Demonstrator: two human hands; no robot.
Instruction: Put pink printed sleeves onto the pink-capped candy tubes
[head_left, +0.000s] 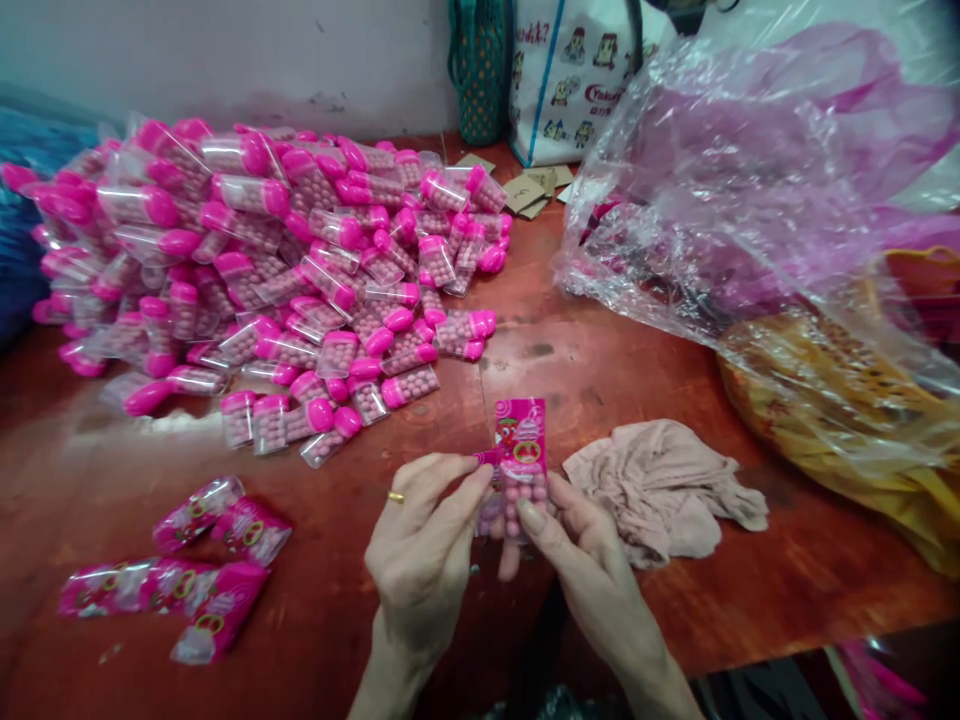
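Between my hands is a small candy packet (523,455) with a pink printed sleeve above and clear plastic below, showing round pink candies. My right hand (574,535) grips its lower right side, thumb across the front. My left hand (435,515), with a gold ring, pinches a pink edge at the packet's left, where a second clear piece partly shows behind the fingers. To the left lie several pink printed packets (169,585). Beyond them rises a large pile of clear candy containers (300,270) with bright pink caps.
A crumpled beige cloth (667,490) lies right of my hands. Clear and pink plastic bags (750,200) cover a yellow basket (810,400) at the right. Cardboard pieces (529,190), a white printed bag (574,80) and a green holder (478,75) stand along the wall.
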